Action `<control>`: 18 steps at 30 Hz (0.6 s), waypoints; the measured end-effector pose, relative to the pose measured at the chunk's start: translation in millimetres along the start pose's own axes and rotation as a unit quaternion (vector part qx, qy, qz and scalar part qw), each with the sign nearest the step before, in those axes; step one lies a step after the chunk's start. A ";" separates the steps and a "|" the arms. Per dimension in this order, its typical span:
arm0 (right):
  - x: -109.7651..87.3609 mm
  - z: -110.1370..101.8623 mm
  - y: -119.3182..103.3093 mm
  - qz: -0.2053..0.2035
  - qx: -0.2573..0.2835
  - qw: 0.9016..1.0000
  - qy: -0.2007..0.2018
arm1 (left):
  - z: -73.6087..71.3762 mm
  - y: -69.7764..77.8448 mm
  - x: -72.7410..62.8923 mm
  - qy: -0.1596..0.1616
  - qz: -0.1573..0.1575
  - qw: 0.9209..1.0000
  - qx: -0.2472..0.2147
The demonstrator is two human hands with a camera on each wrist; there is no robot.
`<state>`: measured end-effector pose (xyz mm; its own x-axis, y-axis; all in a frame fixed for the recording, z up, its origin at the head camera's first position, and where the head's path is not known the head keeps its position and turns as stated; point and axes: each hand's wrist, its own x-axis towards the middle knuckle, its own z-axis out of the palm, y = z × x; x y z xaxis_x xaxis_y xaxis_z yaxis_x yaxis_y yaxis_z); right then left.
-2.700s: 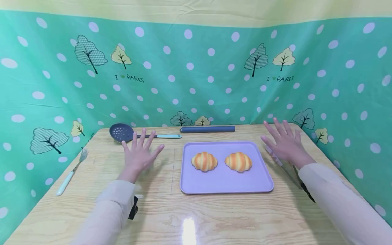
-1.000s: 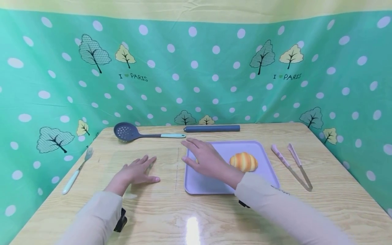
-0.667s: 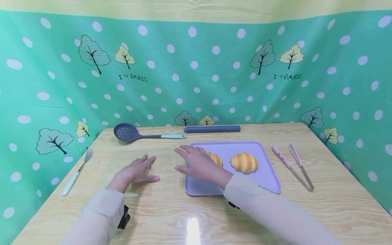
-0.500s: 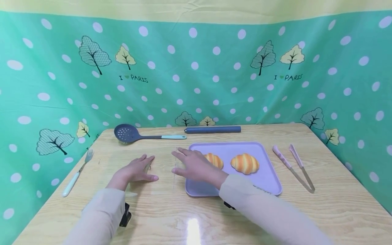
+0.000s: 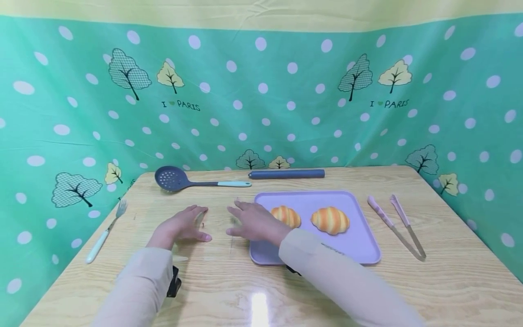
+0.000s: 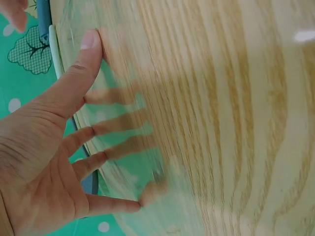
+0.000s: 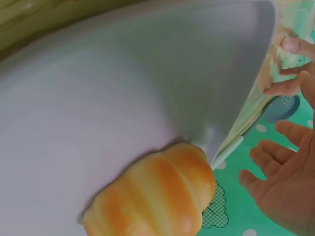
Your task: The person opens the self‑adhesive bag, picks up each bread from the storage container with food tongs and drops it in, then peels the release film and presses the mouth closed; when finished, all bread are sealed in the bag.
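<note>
My left hand point(image 5: 184, 227) has its fingers spread on the table's left half. In the left wrist view, its thumb tip and little fingertip meet their reflections on a clear, glossy sheet point(image 6: 142, 108). My right hand point(image 5: 255, 222) reaches over the left rim of a lilac tray point(image 5: 306, 197), holding nothing. Its fingers and thumb stand apart, pointing toward my left hand, near a thin line along the sheet's right side. Two croissants lie on the tray: the left croissant point(image 5: 290, 217) is partly covered by my right hand, and the right croissant point(image 5: 330, 220) shows whole.
A skimmer point(image 5: 171, 179) with a mint handle lies at the back left, beside a dark blue rod point(image 5: 288, 174). Far left is a fork point(image 5: 107, 232). Tongs point(image 5: 398, 227) lie spread right of the tray. A polka-dot curtain point(image 5: 261, 100) stands behind the table.
My right hand has come from above the tongs, across the tray to its left edge, then drifted slightly further left. My left hand has lowered toward the table. Tray and croissants stay put.
</note>
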<state>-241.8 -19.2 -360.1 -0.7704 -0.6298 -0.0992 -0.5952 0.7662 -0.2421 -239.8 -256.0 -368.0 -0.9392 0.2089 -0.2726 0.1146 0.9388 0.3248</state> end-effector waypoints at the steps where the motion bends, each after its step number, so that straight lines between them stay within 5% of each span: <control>1: 2.1 1.3 -0.2 0.002 -0.003 1.000 -0.004 | 0.1 0.0 0.4 0.001 0.000 1.000 0.001; 18: 16.1 14.2 1.4 0.026 -0.046 0.998 -0.046 | 3.0 -1.8 5.0 0.000 -0.006 1.000 -0.006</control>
<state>-251.8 -30.1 -375.7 -0.7789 -0.5948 -0.1987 -0.5766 0.8039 -0.1460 -243.7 -255.8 -372.6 -0.9403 0.1974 -0.2773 0.0988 0.9379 0.3326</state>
